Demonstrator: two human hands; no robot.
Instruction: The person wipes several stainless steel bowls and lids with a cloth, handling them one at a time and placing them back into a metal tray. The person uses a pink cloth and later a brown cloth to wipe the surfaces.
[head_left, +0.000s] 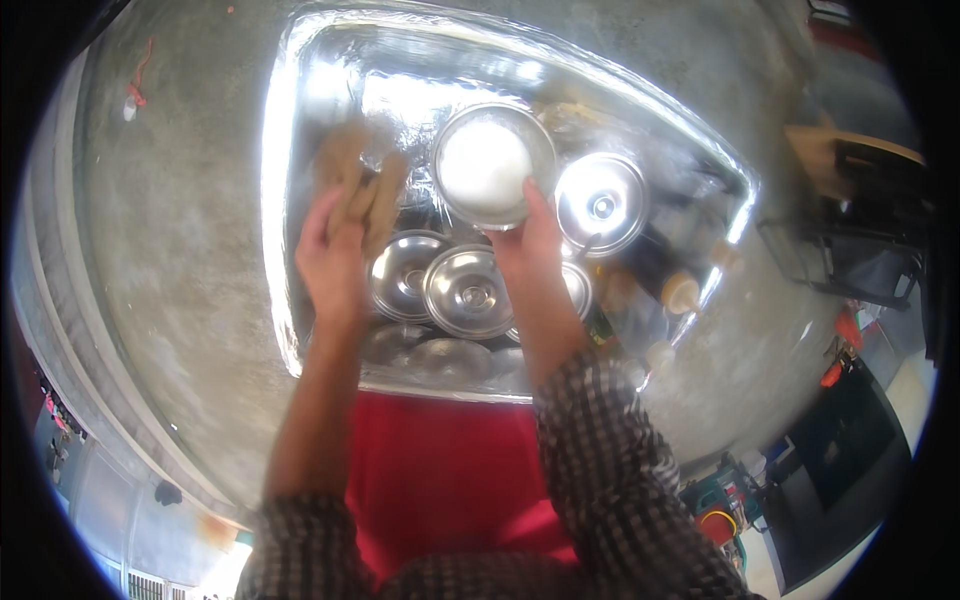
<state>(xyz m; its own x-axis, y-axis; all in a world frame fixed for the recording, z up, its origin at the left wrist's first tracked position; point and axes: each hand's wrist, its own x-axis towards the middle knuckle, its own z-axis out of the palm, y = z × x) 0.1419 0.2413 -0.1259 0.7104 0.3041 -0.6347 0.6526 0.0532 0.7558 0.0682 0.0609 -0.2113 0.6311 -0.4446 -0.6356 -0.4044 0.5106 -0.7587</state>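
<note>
My left hand (335, 259) grips a tan cloth (360, 176), blurred by motion, at the left of a foil-lined surface. With my right hand (534, 232) I hold a round metal bowl or pan (491, 165) by its near rim, thumb over the edge; its inside looks bright white. Just right of it lies a shiny round metal lid (601, 196) with a central knob. Nearer me, below my hands, sit two more metal lids (411, 276), (474, 292) side by side, and part of another lid (576, 289) shows beside my right forearm.
A raised shiny foil rim (274, 202) borders the surface. Bottles, one with a tan cap (680, 292), stand at its right side. Concrete floor (187, 285) surrounds it. A dark chair-like frame (855, 247) is at the right, and a dark panel (840, 450) with tools lies lower right.
</note>
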